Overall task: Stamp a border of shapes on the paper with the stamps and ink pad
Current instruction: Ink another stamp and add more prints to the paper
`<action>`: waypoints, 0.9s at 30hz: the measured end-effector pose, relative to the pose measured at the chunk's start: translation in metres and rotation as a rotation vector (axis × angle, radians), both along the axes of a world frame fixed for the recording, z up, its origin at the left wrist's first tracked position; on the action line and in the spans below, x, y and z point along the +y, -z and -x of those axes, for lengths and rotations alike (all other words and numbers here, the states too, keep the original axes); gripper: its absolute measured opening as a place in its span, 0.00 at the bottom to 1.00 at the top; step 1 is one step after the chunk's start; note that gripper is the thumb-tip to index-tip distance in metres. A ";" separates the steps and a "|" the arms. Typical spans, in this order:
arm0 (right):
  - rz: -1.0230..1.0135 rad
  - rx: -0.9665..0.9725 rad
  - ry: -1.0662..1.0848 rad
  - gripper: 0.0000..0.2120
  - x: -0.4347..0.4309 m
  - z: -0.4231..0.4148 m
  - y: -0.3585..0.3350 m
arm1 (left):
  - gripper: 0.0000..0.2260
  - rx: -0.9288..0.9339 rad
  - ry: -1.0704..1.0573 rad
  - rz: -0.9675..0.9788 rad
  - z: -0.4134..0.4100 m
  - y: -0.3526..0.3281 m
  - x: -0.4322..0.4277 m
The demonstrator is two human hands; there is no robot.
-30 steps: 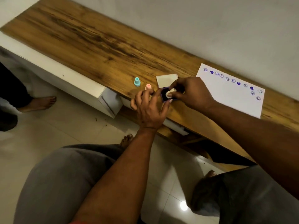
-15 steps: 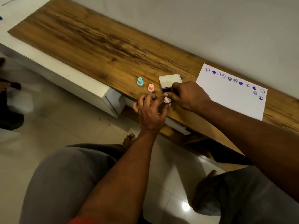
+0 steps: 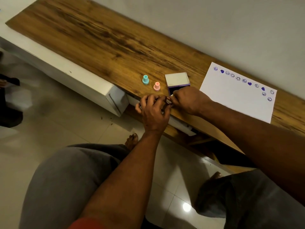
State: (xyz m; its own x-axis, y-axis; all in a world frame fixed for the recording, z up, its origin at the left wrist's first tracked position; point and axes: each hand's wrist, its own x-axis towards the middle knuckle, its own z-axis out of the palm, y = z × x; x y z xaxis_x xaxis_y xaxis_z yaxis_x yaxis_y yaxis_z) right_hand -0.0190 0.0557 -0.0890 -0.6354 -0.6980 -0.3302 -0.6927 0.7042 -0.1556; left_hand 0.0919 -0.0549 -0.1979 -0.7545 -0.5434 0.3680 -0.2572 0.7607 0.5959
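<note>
A white paper [image 3: 234, 100] lies at the right of the wooden shelf, with purple stamped circles and hearts along its far and right edges. The purple ink pad [image 3: 172, 89] stands open, its pale lid raised behind it. My right hand [image 3: 188, 100] pinches a small white stamp [image 3: 169, 100] at the shelf's front edge, just in front of the pad. My left hand [image 3: 153, 109] meets it there, fingertips touching the same stamp. A teal stamp [image 3: 145, 79] and a pink stamp [image 3: 156, 86] stand upright to the left of the pad.
The wooden shelf [image 3: 99, 40] runs along a white wall. A white drawer unit [image 3: 113, 100] sits below its front edge. My knees in grey trousers and bare feet are over the tiled floor. Another person's dark clothing shows at the far left.
My right hand has lifted the white stamp off the ink pad and drawn it toward the front edge. My left hand has come in to touch the stamp.
</note>
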 end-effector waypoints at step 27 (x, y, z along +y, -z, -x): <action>0.117 0.137 0.168 0.24 0.069 0.005 0.007 | 0.39 -0.414 0.124 0.123 0.049 -0.056 0.015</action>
